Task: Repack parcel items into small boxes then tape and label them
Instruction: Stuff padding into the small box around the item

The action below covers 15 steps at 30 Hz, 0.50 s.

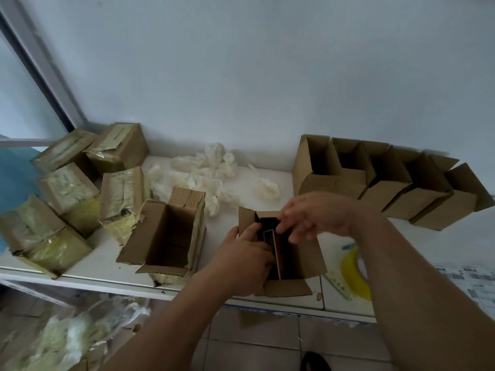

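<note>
Steadied by the left hand [242,254] gripping its nine-o'clock wall, the small box [308,259] is being loaded with a dark item [269,236], apparently pinched by the blurred right hand [314,214].

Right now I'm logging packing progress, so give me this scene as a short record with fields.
in hand: small box, flaps open, dark item inside
left hand: holds the box's left side, fingers on the item
right hand: fingers at the item's top
emptied parcel: open, left of the small box
taped parcels: five, far left
empty boxes: five, open, right rear
tape roll: yellow, right of the small box
labels: sheets, far right
</note>
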Motion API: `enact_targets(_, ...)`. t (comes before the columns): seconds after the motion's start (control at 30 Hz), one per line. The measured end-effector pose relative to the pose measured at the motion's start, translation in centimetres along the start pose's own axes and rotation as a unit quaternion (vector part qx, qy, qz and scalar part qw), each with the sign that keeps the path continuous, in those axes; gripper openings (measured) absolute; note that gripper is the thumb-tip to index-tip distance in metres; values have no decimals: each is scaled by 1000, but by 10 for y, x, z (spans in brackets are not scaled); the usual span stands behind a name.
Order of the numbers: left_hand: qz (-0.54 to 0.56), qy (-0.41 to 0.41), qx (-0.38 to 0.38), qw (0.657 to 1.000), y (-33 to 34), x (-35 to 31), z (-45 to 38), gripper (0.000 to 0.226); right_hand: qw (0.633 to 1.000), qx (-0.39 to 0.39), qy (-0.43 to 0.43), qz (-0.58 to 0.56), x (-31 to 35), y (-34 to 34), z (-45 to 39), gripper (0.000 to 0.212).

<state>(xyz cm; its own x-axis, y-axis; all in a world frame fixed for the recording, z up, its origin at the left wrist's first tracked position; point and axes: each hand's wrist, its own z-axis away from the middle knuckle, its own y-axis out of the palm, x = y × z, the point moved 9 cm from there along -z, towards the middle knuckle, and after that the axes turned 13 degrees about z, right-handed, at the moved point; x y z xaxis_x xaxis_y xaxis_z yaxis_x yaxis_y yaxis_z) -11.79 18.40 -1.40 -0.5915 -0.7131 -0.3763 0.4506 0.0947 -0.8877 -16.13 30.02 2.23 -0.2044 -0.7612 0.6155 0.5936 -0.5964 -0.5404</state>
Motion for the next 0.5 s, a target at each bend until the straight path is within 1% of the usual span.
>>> enact_targets(0.03,0,5,-5,1000,0,0,0,36,998,-49,3,-26,0,-17,-5,22)
enact_targets(0.1,1,11,-4,1000,0,2,-2,37,984,-166,27,-59,-6,-48,-22,19)
enact_targets(0.13,3,10,1,1000,0,3,-3,37,976,-206,41,-51,-7,-56,-33,17)
enact_targets(0.17,5,10,6,1000,0,4,-4,38,973,-225,49,-30,-6,-58,-46,15)
enact_targets(0.23,13,7,10,1000,-1,5,-7,39,971,-230,56,27,-1,-54,-73,20)
enact_targets(0.27,20,6,9,1000,-3,6,-8,39,971,-225,64,58,-1,-53,-86,25)
enact_targets(0.33,24,4,3,1000,-6,7,-9,40,966,-198,83,146,-5,-49,-108,46)
enact_targets(0.4,15,11,-5,1000,-7,7,-10,40,949,-166,104,248,-11,-46,-125,67)
enact_targets(0.43,10,13,-8,1000,-6,8,-11,40,940,-153,111,285,-14,-44,-133,74)
enact_targets(0.5,1,11,-7,1000,-4,10,-14,40,927,-139,119,328,-18,-40,-146,81)
